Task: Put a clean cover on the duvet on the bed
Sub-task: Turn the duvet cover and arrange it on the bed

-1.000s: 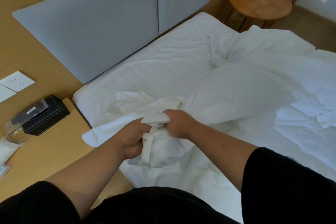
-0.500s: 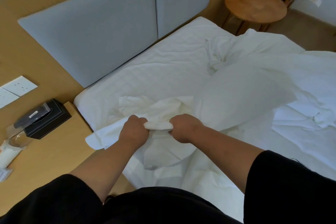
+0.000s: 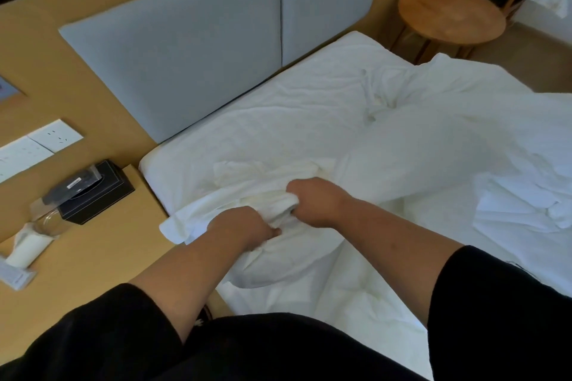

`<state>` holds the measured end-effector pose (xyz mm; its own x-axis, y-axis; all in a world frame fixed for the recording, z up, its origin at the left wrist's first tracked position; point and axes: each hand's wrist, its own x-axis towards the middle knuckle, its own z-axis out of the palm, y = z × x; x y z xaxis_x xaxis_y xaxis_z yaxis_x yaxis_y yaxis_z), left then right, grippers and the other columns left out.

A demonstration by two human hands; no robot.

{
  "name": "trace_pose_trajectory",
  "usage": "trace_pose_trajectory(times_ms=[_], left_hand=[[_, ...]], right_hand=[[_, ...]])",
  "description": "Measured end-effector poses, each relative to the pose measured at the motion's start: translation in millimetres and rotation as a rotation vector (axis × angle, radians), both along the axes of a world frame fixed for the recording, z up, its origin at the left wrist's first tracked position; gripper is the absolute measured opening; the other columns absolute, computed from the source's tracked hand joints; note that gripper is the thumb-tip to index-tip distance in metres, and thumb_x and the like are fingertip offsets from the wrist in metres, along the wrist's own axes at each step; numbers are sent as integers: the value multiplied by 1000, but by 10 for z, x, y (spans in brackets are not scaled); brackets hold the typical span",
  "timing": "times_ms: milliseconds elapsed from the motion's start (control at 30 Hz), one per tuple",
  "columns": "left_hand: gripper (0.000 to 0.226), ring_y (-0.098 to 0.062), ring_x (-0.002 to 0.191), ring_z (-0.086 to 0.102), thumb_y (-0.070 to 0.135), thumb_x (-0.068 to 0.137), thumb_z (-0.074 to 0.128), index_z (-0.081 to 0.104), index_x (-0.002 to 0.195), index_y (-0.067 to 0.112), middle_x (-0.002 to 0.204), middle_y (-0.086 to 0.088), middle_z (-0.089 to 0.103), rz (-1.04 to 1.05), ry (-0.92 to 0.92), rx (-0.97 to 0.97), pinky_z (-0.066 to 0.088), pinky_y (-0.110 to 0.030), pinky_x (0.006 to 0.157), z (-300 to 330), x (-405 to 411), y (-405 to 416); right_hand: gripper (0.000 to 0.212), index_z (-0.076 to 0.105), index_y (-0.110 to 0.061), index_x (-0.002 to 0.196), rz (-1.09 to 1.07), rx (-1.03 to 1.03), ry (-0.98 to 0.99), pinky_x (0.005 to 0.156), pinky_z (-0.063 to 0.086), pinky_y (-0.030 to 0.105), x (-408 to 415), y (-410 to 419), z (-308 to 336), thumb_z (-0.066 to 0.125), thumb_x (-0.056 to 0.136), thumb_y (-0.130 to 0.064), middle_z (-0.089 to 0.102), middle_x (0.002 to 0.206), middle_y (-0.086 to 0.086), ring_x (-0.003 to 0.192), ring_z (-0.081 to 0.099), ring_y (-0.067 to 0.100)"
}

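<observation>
Item: duvet-covering task, early to middle stage, by judgement. Left hand [image 3: 244,227] fingers curled into a bunched fold of white fabric at the near head corner of the bed [image 3: 278,120]; right hand [image 3: 312,199] just beside it, also clenched on the same bunch, knuckles up. Fabric held: white cover [image 3: 288,260], gathered and slack, one loose flap spilling over the mattress edge toward the bedside tabletop [image 3: 102,257]. Duvet [image 3: 448,139]: a rumpled white mass spread over the right and far part of the bed; where duvet ends and cover begins cannot be told, all being the same white. Done, as far as shown: bedding is on the bed and one corner is in hand. Left, by judgement: seating that corner, working the rest of the cover along, finding the other corners, shaking flat and closing the opening; the surface is heavily creased, nothing smoothed. Other entries: grey padded headboard [image 3: 216,40]; black box [image 3: 96,195] on the tabletop; round wooden stool [image 3: 448,14] beyond the far corner
</observation>
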<state>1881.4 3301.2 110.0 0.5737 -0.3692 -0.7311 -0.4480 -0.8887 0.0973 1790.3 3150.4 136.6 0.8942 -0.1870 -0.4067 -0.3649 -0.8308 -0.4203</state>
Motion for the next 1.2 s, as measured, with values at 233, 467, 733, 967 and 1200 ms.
trace_pose_trajectory(times_ms=[233,467,733,967,1200], left_hand=[[20,-34,86,59,4,72,49,65,82,8,89,-9,60,-337,-461,-565,47,-37,69,-114,47,160],[35,-12,82,59,4,87,58,63,109,31,95,11,67,227,294,-747,47,-23,71,250,-213,31],[15,-16,78,65,31,85,72,62,93,22,93,-2,72,100,107,-386,53,-29,73,-32,-144,54],[12,-18,83,46,21,91,47,58,96,19,86,3,45,-357,-305,-178,50,-32,75,-225,-71,190],[16,-19,66,50,15,90,57,46,78,14,74,0,55,-25,-148,-648,38,-30,58,41,-51,203]], right_hand=[[20,67,-16,110,-17,-70,175,83,51,37,-171,78,-199,55,99,-29,65,111,6,103,64,29],[12,58,-15,103,-233,113,-156,83,50,42,-183,-109,-154,49,98,-20,67,105,10,97,61,31],[43,56,-20,124,24,-108,206,92,48,37,-201,-47,-88,72,88,-38,62,127,5,117,58,27],[11,60,-20,96,84,178,147,77,36,28,-313,269,-213,61,99,-30,61,97,2,88,54,19],[43,53,-23,114,-84,67,59,81,46,35,-400,149,-241,71,87,-50,64,114,0,102,58,23]])
